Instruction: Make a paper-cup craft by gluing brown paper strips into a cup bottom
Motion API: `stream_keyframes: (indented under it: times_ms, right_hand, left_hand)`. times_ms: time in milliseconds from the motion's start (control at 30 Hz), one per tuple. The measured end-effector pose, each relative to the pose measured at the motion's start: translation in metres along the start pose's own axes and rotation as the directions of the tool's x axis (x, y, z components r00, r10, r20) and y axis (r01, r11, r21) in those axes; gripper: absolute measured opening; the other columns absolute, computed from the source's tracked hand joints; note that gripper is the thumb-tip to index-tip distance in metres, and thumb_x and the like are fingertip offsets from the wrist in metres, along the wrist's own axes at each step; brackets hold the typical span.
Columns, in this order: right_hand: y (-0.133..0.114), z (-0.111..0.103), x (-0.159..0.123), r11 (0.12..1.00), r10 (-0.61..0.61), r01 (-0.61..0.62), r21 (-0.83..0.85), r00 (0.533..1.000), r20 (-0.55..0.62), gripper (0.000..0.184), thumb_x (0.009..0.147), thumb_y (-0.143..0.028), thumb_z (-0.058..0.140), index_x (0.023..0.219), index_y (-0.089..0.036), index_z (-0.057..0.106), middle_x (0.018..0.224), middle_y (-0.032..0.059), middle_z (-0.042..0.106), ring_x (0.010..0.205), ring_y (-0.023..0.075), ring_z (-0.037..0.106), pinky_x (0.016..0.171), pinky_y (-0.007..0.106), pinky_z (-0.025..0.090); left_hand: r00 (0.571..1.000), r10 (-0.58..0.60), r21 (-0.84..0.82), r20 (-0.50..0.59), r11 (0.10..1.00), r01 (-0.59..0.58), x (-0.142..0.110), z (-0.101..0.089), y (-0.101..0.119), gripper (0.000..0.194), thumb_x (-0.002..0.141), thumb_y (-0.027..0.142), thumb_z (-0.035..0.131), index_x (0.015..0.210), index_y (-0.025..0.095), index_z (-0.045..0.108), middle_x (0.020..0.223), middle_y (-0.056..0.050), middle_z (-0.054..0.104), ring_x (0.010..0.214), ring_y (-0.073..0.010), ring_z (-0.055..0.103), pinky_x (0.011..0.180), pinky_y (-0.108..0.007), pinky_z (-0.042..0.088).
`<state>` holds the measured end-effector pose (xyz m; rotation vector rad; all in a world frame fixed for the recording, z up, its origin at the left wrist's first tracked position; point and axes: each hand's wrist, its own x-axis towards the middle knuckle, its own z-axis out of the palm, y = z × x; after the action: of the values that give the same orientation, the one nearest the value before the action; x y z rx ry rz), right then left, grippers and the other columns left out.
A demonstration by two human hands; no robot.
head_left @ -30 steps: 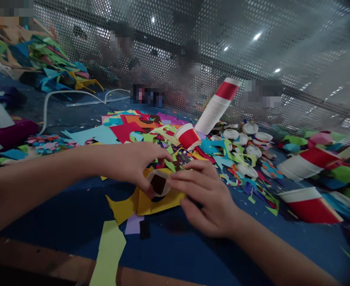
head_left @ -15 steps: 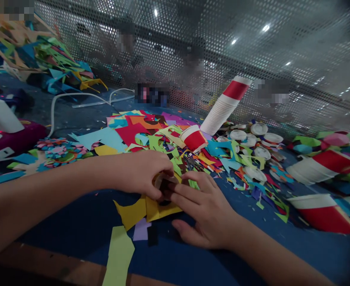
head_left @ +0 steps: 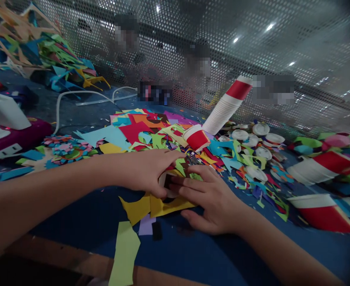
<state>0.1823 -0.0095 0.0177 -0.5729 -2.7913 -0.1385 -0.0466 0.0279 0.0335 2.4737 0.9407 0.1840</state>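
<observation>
My left hand (head_left: pixel 146 171) is curled round a small round piece (head_left: pixel 162 181) with a pale wall, much like the cut-off bottom of a paper cup. Inside it lies something dark (head_left: pixel 169 180), partly hidden by fingers. My right hand (head_left: pixel 213 198) reaches in from the right, fingers stretched and their tips touching the dark inside; its thumb stays apart, low near the table. Beneath both hands is a yellow paper sheet (head_left: pixel 160 208) with cut edges. Closer to me lie a lilac scrap (head_left: pixel 146 225), a black scrap (head_left: pixel 156 231) and a pale green strip (head_left: pixel 124 252).
Coloured paper scraps (head_left: pixel 136 132) spread behind my hands. A red-and-white paper cup (head_left: pixel 197 138) and a tall cup stack (head_left: pixel 227 107) stand there. Round white pieces (head_left: pixel 257 173) and more cups (head_left: pixel 324 214) lie right. A purple power strip (head_left: pixel 28 137) with a white cable is left.
The view has shifted slightly, and both hands appear a little further right. The round piece is tilted so more of its pale inner wall shows. My left hand still holds it.
</observation>
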Motion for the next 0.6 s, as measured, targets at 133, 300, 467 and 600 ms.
stream_keyframes:
  times_ms: [133, 300, 467, 600]
  right_hand:
    - [0.002, -0.001, 0.003, 1.000, -0.004, 0.004, -0.013, 1.000, -0.009, 0.033, 0.092, -0.038, 0.052, 0.095, -0.012, 0.072, 0.094, 0.0101, 0.074, 0.101, 0.0343, 0.055, 0.089, 0.051, 0.044]
    - [0.001, -0.002, 0.005, 1.000, 0.006, -0.006, -0.025, 1.000, -0.001, 0.033, 0.092, -0.038, 0.052, 0.092, -0.012, 0.072, 0.093, 0.0105, 0.074, 0.100, 0.0349, 0.054, 0.086, 0.052, 0.045]
    - [-0.004, -0.003, 0.002, 1.000, -0.007, 0.007, 0.015, 1.000, -0.012, 0.032, 0.090, -0.036, 0.054, 0.097, -0.010, 0.072, 0.097, 0.0110, 0.075, 0.099, 0.0346, 0.054, 0.085, 0.053, 0.046]
    - [-0.010, -0.004, 0.000, 0.998, 0.007, -0.005, 0.064, 1.000, -0.024, 0.031, 0.088, -0.033, 0.055, 0.099, -0.009, 0.072, 0.097, 0.0112, 0.075, 0.095, 0.0325, 0.055, 0.083, 0.051, 0.048]
  left_hand:
    - [1.000, 0.005, -0.007, 0.006, 1.000, -0.005, -0.002, -0.002, 0.001, 0.099, 0.072, 0.031, 0.075, 0.154, 0.015, 0.023, 0.153, -0.015, 0.044, 0.135, -0.0297, 0.046, 0.107, -0.035, 0.039]
    - [0.997, -0.048, -0.026, 0.053, 0.998, 0.049, -0.002, -0.007, 0.006, 0.099, 0.072, 0.027, 0.077, 0.155, 0.016, 0.024, 0.141, -0.014, 0.058, 0.121, -0.0281, 0.059, 0.095, -0.032, 0.045]
    - [0.998, -0.015, -0.051, 0.055, 0.999, 0.018, -0.001, -0.006, 0.004, 0.101, 0.070, 0.024, 0.080, 0.154, 0.017, 0.025, 0.132, -0.010, 0.065, 0.115, -0.0266, 0.063, 0.090, -0.030, 0.046]
    - [0.999, 0.021, -0.068, 0.038, 0.998, -0.019, -0.002, -0.003, 0.002, 0.091, 0.070, 0.024, 0.078, 0.149, 0.020, 0.034, 0.123, -0.007, 0.069, 0.110, -0.0263, 0.065, 0.086, -0.030, 0.047]
